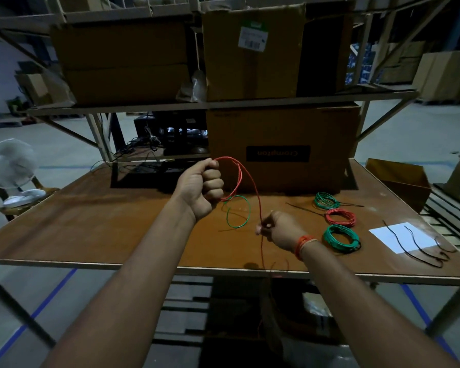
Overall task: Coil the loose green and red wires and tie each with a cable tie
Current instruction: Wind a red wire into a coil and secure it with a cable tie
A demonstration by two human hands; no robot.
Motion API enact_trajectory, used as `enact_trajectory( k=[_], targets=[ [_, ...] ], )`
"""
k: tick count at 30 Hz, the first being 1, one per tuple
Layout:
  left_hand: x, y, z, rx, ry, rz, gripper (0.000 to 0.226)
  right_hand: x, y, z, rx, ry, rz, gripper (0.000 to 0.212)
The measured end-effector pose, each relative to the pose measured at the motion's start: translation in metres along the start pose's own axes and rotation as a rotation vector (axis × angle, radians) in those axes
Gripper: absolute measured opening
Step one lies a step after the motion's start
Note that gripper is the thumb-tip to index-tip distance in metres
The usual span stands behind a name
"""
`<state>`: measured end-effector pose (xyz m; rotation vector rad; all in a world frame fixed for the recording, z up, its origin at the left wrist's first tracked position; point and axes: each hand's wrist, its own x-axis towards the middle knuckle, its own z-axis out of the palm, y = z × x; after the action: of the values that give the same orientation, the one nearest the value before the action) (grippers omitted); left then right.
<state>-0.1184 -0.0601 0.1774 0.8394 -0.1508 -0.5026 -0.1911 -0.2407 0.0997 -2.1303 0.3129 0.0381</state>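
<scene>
You're clenching red wire [246, 179] loops in your left hand [201, 185] while your right hand [278, 228] is pinching the strand, feeding tension.

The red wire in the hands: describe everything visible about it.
The red wire is thin, flexible and plastic-coated by its look. The left hand grips a few loose loops of it in a fist above the table. From the top of the fist one strand arcs over and runs down to the right hand, which pinches it, then drops past the table's front edge. It is only partly coiled and carries no cable tie.
</scene>
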Motion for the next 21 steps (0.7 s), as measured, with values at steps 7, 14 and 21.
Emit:
enact_trajectory(
  k=[7,14,21],
  targets=[
    [-0.008,-0.016,0.021,0.218,-0.072,-0.036,0.033,0.123,0.136,0.037,0.062,-0.155,0.036,0.024],
    [-0.016,-0.012,0.036,0.226,-0.142,-0.053,0.035,0.012,0.005,0.025,0.138,-0.288,0.010,0.015],
    [-0.027,-0.002,0.042,0.219,-0.168,-0.027,0.035,0.023,0.025,0.005,-0.015,-0.138,0.072,0.017]
  ],
)
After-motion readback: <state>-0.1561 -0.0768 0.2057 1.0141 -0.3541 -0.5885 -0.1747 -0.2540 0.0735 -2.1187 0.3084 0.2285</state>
